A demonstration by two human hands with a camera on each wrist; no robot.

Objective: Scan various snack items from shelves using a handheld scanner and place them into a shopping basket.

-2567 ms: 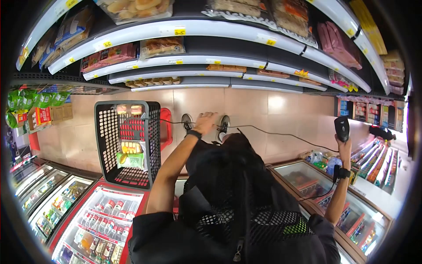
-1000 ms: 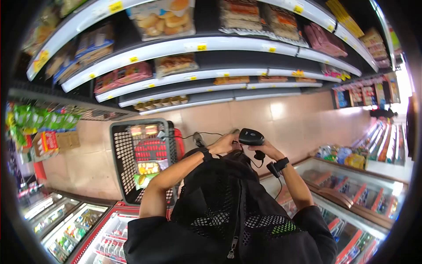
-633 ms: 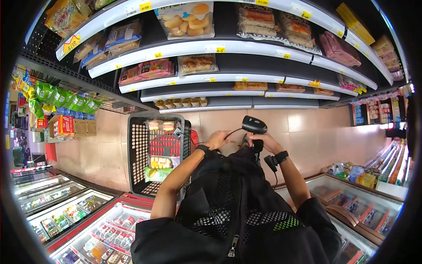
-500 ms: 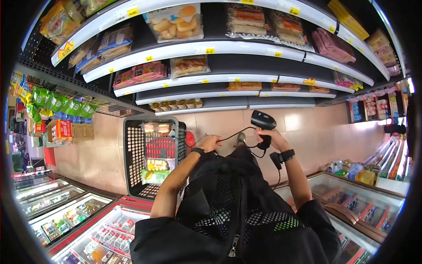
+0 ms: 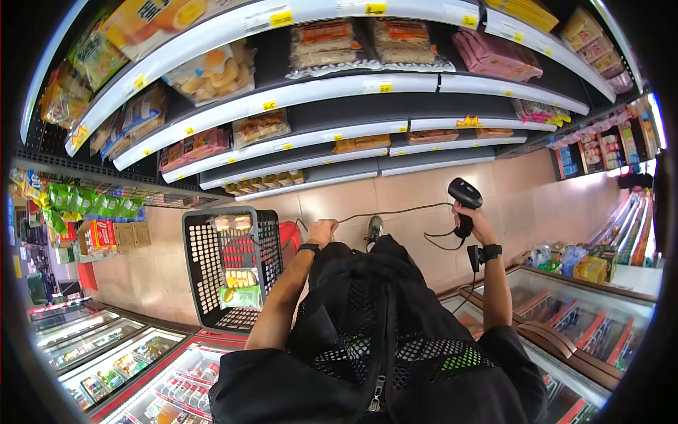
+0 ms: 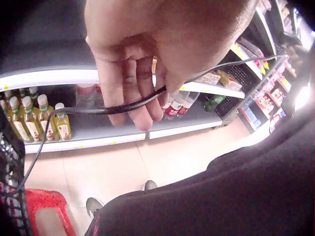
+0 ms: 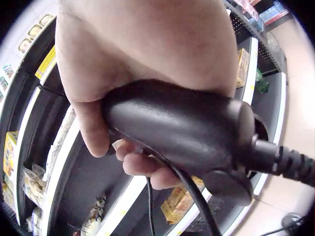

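Note:
A black handheld scanner (image 5: pixel 464 193) is gripped by the right hand (image 5: pixel 480 223); in the right wrist view the fingers of the right hand (image 7: pixel 133 64) curl round its black handle (image 7: pixel 172 128). From it a thin black cable (image 5: pixel 395 210) runs left to the left hand (image 5: pixel 325 232), near the basket's right side. Across the fingers of the left hand (image 6: pixel 147 64) the cable (image 6: pixel 133 105) passes in the left wrist view, held between thumb and fingers. The dark shopping basket (image 5: pixel 265 265) contains packaged foods, among them a green packet (image 5: pixel 240 297).
Shelves (image 5: pixel 339 92) of packaged bread curve across the front. A red object (image 5: pixel 288 237) stands on the floor beside the basket. Glass-topped freezers (image 5: pixel 565 304) line the right rear, drink coolers (image 5: pixel 183 374) the left rear. A shoe (image 5: pixel 375 227) shows on the tiled floor.
From near the left hand, the right hand has moved rightward with the scanner. The hands are farther apart and the cable between them is more stretched out. The head view has shifted along the shelves.

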